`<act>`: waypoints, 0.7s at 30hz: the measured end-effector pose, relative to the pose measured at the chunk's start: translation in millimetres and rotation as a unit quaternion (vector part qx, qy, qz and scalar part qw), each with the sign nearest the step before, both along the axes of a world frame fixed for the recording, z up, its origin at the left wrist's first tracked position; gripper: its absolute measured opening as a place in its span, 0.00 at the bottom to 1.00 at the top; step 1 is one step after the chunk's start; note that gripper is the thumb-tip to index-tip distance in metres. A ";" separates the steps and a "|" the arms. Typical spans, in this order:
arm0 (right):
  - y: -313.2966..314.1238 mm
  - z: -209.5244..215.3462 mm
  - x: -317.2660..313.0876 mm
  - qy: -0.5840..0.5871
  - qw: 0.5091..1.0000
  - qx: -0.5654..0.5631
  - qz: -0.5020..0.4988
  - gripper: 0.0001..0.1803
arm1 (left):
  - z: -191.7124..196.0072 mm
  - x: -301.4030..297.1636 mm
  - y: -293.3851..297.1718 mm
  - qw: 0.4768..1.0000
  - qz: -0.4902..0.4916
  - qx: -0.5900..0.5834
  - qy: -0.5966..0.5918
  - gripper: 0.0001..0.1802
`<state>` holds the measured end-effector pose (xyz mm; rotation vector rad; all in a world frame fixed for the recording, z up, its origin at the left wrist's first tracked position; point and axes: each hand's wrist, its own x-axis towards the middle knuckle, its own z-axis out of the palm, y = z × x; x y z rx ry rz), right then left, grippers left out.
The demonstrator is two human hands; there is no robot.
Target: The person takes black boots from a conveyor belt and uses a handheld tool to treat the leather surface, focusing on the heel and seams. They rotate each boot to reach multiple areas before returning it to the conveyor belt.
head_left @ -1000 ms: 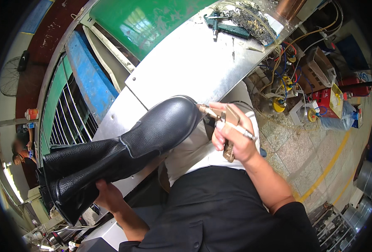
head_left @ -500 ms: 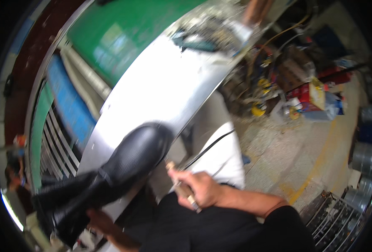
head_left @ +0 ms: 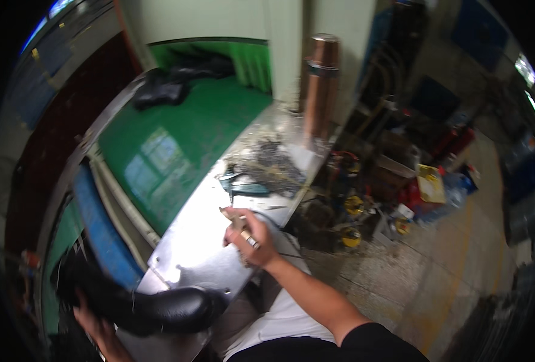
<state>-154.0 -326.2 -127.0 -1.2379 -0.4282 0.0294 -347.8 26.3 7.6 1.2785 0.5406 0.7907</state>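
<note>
We see the steel tabletop [head_left: 189, 253] running away from us beside a green surface [head_left: 177, 145], with a tall copper-coloured cylinder [head_left: 320, 84] at its far end. The black boot [head_left: 152, 309] lies on its side at the near edge of the tabletop, toe pointing right. Our left hand [head_left: 95, 320] is clamped on the boot's shaft, low at the left. Our right hand [head_left: 249, 241] is closed around a small pale tool [head_left: 234, 218] above the bare metal, well apart from the boot.

The boot overhangs the near edge; if the left grip loosens, we judge it could slide off. The tool's tip could also scratch the leather if brought in carelessly.

Against the frame half a second ago, the boot lies lower and flatter, the right hand has moved out over the tabletop, and the view has swung up.
</note>
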 end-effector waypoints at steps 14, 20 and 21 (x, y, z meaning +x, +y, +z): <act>10.5 -8.5 4.6 0.081 0.997 0.017 -0.010 0.23 | 47.4 361.1 -68.8 0.735 -0.184 0.653 0.021 0.30; 14.8 5.6 1.2 0.090 0.994 -0.058 0.006 0.25 | -62.1 223.1 -17.4 0.727 -0.302 0.573 0.228 0.34; 16.4 6.2 -2.1 0.065 0.996 -0.056 0.002 0.26 | -70.7 190.0 16.2 0.742 -0.251 0.567 0.257 0.34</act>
